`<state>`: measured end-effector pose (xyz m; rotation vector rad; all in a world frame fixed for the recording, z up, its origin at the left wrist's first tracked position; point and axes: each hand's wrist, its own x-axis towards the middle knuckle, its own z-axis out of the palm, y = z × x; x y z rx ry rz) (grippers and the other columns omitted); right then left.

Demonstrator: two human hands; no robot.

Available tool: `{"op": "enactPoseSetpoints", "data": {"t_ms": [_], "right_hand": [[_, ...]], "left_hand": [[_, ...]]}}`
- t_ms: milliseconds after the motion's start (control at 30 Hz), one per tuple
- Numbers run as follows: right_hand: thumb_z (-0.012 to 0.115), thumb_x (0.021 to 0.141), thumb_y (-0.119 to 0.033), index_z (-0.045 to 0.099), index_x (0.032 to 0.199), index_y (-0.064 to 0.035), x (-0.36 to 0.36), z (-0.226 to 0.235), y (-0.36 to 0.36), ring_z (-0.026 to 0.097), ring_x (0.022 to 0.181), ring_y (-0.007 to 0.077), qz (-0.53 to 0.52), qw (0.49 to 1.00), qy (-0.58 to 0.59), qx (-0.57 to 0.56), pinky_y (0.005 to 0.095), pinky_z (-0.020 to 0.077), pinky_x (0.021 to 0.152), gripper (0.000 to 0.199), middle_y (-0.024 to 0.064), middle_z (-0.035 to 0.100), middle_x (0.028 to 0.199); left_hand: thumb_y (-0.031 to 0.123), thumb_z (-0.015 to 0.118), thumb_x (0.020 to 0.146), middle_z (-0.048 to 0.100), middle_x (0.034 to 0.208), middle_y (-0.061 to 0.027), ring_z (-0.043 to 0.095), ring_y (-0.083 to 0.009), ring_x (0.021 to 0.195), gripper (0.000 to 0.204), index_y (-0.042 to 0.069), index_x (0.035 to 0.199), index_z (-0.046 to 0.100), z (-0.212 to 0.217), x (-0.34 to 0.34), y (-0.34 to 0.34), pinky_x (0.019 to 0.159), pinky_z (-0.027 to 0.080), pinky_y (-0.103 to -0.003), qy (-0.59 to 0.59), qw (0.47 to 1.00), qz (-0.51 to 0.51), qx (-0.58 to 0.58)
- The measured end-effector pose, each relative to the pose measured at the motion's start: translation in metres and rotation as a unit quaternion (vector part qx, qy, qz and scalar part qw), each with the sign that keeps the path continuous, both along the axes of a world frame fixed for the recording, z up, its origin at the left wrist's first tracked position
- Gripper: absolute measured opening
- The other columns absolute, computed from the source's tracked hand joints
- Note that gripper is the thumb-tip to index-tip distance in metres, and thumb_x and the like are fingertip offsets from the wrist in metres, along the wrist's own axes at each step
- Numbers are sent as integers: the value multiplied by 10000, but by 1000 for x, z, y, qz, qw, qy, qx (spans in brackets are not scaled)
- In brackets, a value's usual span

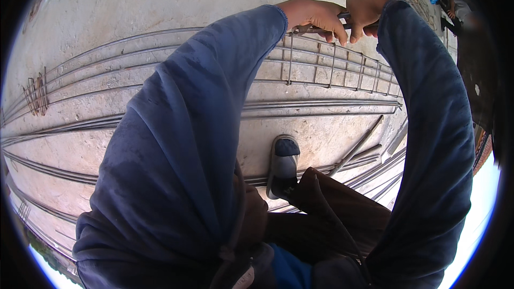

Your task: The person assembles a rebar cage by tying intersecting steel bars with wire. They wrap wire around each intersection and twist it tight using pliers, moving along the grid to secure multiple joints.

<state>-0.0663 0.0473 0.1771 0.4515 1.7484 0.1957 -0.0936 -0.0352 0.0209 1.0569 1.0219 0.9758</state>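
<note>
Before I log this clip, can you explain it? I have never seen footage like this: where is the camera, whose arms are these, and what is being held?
The camera sits on a person's head and looks down through a fisheye lens, so straight bars look bent. The two blue-sleeved arms are the wearer's own. The left hand and right hand meet at the top, both closed around a thin metal tool at a rebar cage. More long steel bars lie on the concrete floor. Below, the wearer's sandalled foot rests on the bars.
</note>
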Motion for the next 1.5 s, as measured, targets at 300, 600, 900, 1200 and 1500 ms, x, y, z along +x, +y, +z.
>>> {"op": "enactPoseSetpoints", "data": {"t_ms": [300,600,900,1200,1500], "right_hand": [[829,729,-87,668,1352,-7,67,5,18,734,1068,417,88,951,262,-135,472,565,965,649,248,753,1132],[760,776,-117,745,1253,3,90,17,26,740,930,404,69,940,304,-139,449,578,889,492,221,779,978],[783,856,-187,656,997,-26,221,22,-33,713,894,430,79,912,378,-142,533,564,804,249,178,702,916],[660,960,-110,737,1306,-70,423,-88,-81,418,1572,331,35,871,482,-90,630,293,1302,356,130,537,1609],[796,942,-244,692,1250,-121,459,-93,-77,573,1381,321,-39,717,690,-89,554,414,1200,347,121,606,1433]], "left_hand": [[321,931,762,745,1335,-119,603,-263,1322,1066,59,1652,407,1,-30,-24,1103,433,-430,51,997,-48,-9],[253,818,942,818,1200,-105,748,-251,1098,414,68,1311,788,16,-35,-70,975,556,-411,269,961,43,50],[227,793,994,821,1005,-141,770,-236,901,260,2,1121,822,44,30,-111,822,601,-367,290,954,-8,75],[253,699,1098,783,1003,-98,745,-152,875,331,-39,1249,735,43,82,-110,766,607,-298,9,981,49,-188],[338,646,1130,699,892,-29,669,-114,772,345,37,1268,739,59,127,-138,704,545,-305,156,959,-82,-224]]}}
